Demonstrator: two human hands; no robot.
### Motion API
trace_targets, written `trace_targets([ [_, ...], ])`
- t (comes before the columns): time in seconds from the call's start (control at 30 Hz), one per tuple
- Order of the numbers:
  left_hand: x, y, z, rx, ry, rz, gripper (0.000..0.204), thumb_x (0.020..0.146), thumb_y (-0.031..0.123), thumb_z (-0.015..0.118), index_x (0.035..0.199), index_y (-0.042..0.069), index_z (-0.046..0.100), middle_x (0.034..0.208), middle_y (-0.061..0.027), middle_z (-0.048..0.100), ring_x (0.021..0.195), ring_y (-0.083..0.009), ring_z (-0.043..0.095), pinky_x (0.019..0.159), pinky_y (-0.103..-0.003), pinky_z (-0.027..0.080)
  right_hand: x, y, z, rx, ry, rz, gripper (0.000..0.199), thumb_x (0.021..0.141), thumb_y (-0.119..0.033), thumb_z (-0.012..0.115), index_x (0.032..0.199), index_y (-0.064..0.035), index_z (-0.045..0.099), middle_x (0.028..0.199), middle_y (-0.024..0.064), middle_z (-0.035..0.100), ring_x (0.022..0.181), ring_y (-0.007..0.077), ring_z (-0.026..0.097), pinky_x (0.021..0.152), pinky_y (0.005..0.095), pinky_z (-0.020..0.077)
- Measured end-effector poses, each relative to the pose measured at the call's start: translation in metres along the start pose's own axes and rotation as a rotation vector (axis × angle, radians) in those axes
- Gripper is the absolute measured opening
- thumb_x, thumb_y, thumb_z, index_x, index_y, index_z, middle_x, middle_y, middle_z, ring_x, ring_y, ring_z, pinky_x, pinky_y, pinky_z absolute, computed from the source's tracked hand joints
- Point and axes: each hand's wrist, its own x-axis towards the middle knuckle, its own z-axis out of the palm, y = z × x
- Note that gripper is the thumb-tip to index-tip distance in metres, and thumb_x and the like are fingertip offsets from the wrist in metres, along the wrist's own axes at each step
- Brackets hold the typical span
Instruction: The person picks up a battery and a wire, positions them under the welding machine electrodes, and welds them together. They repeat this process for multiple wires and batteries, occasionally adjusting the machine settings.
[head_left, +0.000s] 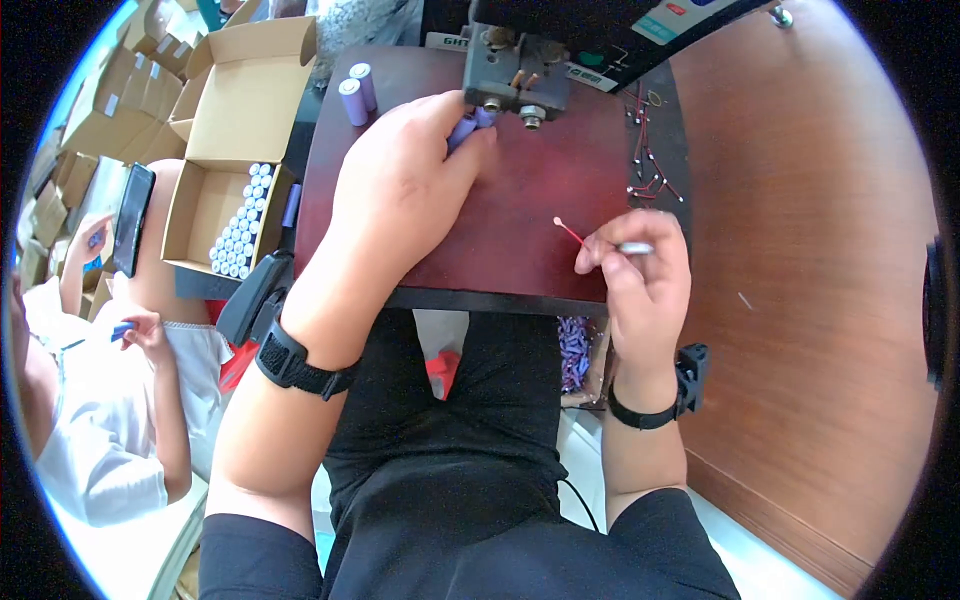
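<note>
The left hand (405, 175) holds a purple cell (463, 129) in its grip under the welder head (515, 75) at twelve o'clock, the right hand (640, 270) pinches a red-stemmed swab (568, 231), and the open carton (205, 215) at nine o'clock holds rows of white-topped cells (242, 222).

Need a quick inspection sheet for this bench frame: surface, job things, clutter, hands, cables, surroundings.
Surface: dark red board on a brown table.
Job's things: purple cell held against the grey machine head; red-tipped wire.
Clutter: two upright purple cells; purple scraps below the board's edge.
Hands: left hand grips the cell; right hand pinches the wire.
Cables: loose red wires.
Surroundings: open carton of white-topped cells; another person seated left.
</note>
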Motion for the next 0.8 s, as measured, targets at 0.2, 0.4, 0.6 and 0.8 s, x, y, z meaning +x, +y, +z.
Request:
trace_targets([
  [0.2,-0.001,0.002,-0.002,0.066,-0.009,0.072,0.017,0.091,0.020,0.065,0.101,0.006,0.066,0.093,-0.0156,0.068,0.096,-0.0381,0.065,0.083,-0.047,0.051,0.025,-0.027,0.002,-0.731,-0.046,0.209,0.034,0.090,-0.007,0.067,0.123,-0.0031,0.061,0.094,0.0058,0.061,0.081,0.0163,0.058,0.076,0.0317,0.0502],
  [0.4,-0.002,0.002,-0.004,0.047,-0.051,0.024,0.019,0.092,0.019,0.064,0.105,0.007,0.068,0.097,-0.0168,0.070,0.100,-0.0380,0.065,0.085,-0.047,0.052,0.035,-0.010,0.012,-0.989,-0.116,-0.032,0.022,0.088,-0.016,0.075,0.104,-0.0015,0.073,0.089,0.0108,0.059,0.079,0.0230,0.060,0.073,0.0337,0.0493],
  [0.6,-0.005,-0.001,-0.002,0.058,-0.030,0.099,0.024,0.091,0.019,0.066,0.111,0.005,0.068,0.102,-0.0183,0.070,0.102,-0.0389,0.065,0.089,-0.046,0.051,0.037,-0.011,-0.001,-0.899,-0.024,-0.193,0.010,0.091,-0.010,0.072,0.095,-0.0007,0.071,0.092,0.0078,0.059,0.083,0.0183,0.059,0.075,0.0301,0.0472],
  [0.8,-0.003,-0.004,-0.001,0.042,0.003,0.119,0.026,0.090,0.019,0.067,0.111,0.003,0.068,0.100,-0.0186,0.070,0.102,-0.0392,0.064,0.088,-0.046,0.051,0.058,-0.036,-0.021,-0.791,-0.131,-0.144,0.006,0.091,-0.006,0.070,0.092,-0.0001,0.070,0.093,0.0040,0.055,0.084,0.0129,0.054,0.074,0.0259,0.0431],
])
